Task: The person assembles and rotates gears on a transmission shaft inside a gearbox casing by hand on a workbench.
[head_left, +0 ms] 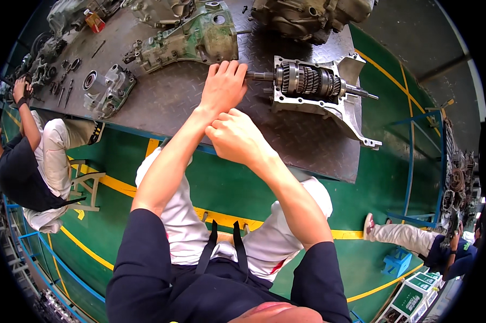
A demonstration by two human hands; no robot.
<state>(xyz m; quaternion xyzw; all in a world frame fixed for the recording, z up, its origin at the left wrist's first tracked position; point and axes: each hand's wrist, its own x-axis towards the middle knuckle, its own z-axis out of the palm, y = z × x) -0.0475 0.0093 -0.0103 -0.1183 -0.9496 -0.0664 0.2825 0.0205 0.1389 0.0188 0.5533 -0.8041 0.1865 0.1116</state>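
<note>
Since the gear shaft point(311, 81), housed on the desk point(162, 99), looks heavy and stiff, I'd hold its ends; whether my left grip point(223, 86) clamps it I can't tell; my right grip point(237, 135) curls together.

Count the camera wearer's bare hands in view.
2. Bare left hand, at the left end of a grey, splined metal shaft; bare right hand, curled, just below it in the picture. Neither is fully hidden.

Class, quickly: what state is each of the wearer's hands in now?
Left hand: curled at one end of the shaft; grip cannot be told.
Right hand: closed; whether it holds anything is hidden.
</note>
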